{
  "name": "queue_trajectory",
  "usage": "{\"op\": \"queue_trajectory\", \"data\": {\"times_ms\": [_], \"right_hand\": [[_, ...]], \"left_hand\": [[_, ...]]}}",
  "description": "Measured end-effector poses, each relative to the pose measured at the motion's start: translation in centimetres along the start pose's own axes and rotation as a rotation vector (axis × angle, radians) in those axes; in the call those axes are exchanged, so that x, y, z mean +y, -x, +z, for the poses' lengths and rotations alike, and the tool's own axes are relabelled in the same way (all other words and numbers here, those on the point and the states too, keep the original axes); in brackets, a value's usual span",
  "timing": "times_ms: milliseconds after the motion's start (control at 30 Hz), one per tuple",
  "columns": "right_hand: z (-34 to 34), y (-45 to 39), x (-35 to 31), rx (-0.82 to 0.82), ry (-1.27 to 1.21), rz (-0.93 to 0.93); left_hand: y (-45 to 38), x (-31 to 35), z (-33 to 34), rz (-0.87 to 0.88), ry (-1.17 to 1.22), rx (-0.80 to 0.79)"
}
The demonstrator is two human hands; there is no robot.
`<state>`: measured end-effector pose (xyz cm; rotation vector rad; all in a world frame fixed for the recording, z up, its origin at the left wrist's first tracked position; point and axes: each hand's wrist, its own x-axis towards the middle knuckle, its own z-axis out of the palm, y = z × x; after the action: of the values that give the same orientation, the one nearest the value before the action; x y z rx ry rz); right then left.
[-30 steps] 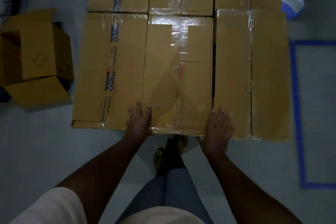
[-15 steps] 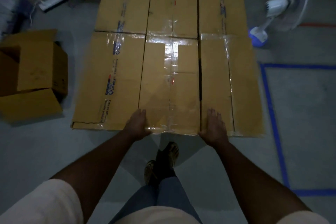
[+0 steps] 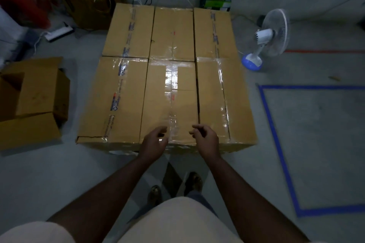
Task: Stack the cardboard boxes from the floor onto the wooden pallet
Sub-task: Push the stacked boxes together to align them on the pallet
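Six sealed cardboard boxes [image 3: 166, 77] lie in two rows of three before me, long axes running away from me. My left hand [image 3: 153, 142] and right hand [image 3: 206, 137] hover over the near middle box [image 3: 169, 102], fingers loosely curled, holding nothing. Whatever carries the boxes is hidden beneath them.

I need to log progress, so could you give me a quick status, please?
Left hand and right hand loosely curled, empty. Six sealed boxes in a two-by-three layer. Nothing in the way.
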<state>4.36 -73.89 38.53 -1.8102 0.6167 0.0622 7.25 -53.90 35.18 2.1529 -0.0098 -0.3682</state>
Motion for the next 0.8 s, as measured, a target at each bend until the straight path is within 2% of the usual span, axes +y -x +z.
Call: {"op": "queue_trajectory", "data": {"times_ms": [167,267,367,600,800], "right_hand": [[-5.3,-0.5,1.5,0.024,-0.077,0.02],[-11.0,-2.3,4.2,0.047,-0.076,0.022],[-18.4,-5.1,6.1,0.074,-0.028,-0.001],[-33.5,-11.6,5.2,-0.075,0.064,-0.111],[-40.5,-17.4,2.3,-0.204,0.126,-0.19]], "left_hand": [[1.0,3.0,4.2,-0.019,0.036,-0.026],[0.2,5.2,7.9,0.017,0.026,-0.064],[-1.4,9.3,12.7,0.053,0.012,-0.032],[-3.9,20.9,25.5,-0.009,0.077,0.082],[-6.1,27.3,30.7,0.005,0.114,0.109]]}}
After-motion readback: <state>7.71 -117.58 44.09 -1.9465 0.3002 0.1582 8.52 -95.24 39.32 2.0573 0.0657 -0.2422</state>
